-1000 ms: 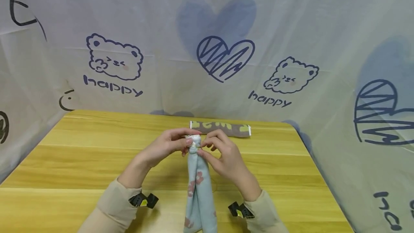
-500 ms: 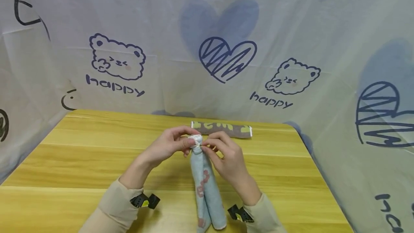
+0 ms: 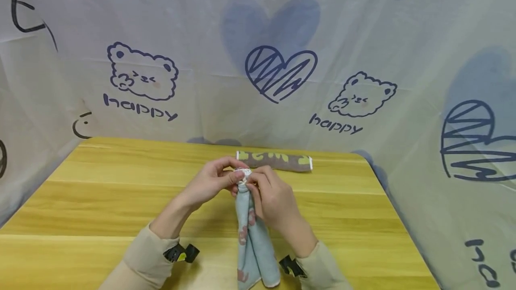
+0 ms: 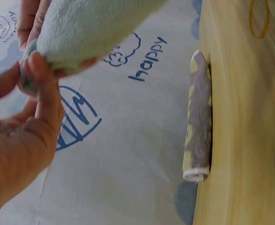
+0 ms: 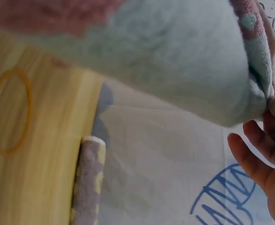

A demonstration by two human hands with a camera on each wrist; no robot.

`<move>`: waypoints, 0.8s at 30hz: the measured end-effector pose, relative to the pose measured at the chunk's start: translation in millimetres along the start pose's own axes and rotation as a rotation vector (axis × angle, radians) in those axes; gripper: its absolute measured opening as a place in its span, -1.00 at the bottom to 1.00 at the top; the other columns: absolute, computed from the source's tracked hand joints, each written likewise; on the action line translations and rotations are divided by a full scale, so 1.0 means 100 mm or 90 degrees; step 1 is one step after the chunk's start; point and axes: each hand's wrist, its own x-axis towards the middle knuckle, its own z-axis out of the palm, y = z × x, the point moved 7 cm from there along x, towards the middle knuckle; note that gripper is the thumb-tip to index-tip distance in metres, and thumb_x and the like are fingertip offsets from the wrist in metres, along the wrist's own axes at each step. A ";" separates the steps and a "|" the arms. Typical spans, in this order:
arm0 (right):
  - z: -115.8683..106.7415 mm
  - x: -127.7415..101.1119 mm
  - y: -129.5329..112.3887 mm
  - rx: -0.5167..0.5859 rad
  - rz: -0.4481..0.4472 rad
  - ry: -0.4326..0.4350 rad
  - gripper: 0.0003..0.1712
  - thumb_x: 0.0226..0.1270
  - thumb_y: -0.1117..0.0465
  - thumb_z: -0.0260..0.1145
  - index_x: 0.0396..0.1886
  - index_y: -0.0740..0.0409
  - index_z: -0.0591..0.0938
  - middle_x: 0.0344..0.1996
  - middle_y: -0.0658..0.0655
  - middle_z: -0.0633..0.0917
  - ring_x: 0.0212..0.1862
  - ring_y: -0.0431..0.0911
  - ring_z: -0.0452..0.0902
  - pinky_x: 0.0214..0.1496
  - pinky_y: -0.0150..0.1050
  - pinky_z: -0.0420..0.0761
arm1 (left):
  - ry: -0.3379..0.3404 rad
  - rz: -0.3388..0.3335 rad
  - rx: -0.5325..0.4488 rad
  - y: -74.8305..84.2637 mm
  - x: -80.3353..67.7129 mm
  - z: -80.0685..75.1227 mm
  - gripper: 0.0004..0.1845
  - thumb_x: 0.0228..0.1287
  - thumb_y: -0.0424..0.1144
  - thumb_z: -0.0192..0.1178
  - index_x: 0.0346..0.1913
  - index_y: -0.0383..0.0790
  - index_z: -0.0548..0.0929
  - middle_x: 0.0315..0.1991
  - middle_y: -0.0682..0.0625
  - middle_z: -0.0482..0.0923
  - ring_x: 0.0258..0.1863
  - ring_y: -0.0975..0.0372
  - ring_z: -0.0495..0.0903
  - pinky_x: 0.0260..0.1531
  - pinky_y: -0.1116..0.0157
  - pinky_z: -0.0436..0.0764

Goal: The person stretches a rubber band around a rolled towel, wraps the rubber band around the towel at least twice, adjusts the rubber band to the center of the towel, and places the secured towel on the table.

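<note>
A rolled light-blue towel with pink flowers [image 3: 251,232] hangs over the wooden table [image 3: 121,191], held up by its bunched top end. My left hand [image 3: 219,178] pinches that top from the left, and my right hand [image 3: 269,196] grips it from the right. In the left wrist view the towel [image 4: 90,28] fills the top and the left hand's thumb [image 4: 46,93] presses its end. The right wrist view shows the towel [image 5: 174,61] close up, with fingers [image 5: 254,159] at the right edge.
A rolled brown towel with yellow-green marks [image 3: 274,160] lies at the table's far edge, against the printed curtain. A yellow rubber band [image 5: 8,110] lies flat on the wood near it. Curtains close off the back and both sides.
My right hand has closed in round the towel's top end. The hanging towel has swung and turned a little under the hands.
</note>
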 end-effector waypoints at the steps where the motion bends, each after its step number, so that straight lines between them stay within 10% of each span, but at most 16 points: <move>1: 0.01 -0.01 0.01 0.009 0.009 -0.003 -0.62 0.74 0.11 -0.05 -0.16 0.27 0.57 -0.17 0.19 0.59 -0.32 -0.08 0.56 -0.43 -0.33 0.64 | -0.011 0.000 0.009 0.00 0.00 0.01 -0.67 0.59 -0.29 0.17 0.23 -0.44 0.57 -0.03 -0.19 0.65 -0.36 0.22 0.65 -0.31 0.31 0.71; 7: 0.08 -0.05 0.07 0.054 0.033 -0.017 -0.59 0.76 0.07 -0.11 -0.12 0.25 0.56 -0.19 0.16 0.56 -0.37 -0.13 0.50 -0.46 -0.34 0.57 | -0.025 -0.004 0.067 -0.06 0.01 -0.01 -0.69 0.60 -0.30 0.14 0.25 -0.39 0.58 -0.14 -0.13 0.64 -0.37 0.20 0.57 -0.35 0.32 0.61; 15: 0.09 -0.04 0.05 0.117 0.010 -0.008 -0.60 0.74 0.06 -0.13 -0.12 0.25 0.51 -0.22 0.15 0.51 -0.33 -0.13 0.45 -0.39 -0.37 0.54 | 0.077 -0.006 0.124 -0.03 0.02 -0.01 -0.78 0.59 -0.30 0.15 0.07 -0.41 0.63 -0.43 -0.01 0.54 -0.54 0.16 0.42 -0.55 0.38 0.41; 24: 0.09 -0.04 0.05 0.105 -0.020 -0.025 -0.61 0.75 0.07 -0.14 -0.15 0.23 0.50 -0.21 0.14 0.50 -0.34 -0.15 0.43 -0.42 -0.40 0.51 | 0.142 -0.026 0.066 -0.02 0.01 -0.05 -0.75 0.64 -0.29 0.07 0.04 -0.46 0.61 -0.29 -0.08 0.58 -0.48 0.23 0.44 -0.51 0.39 0.48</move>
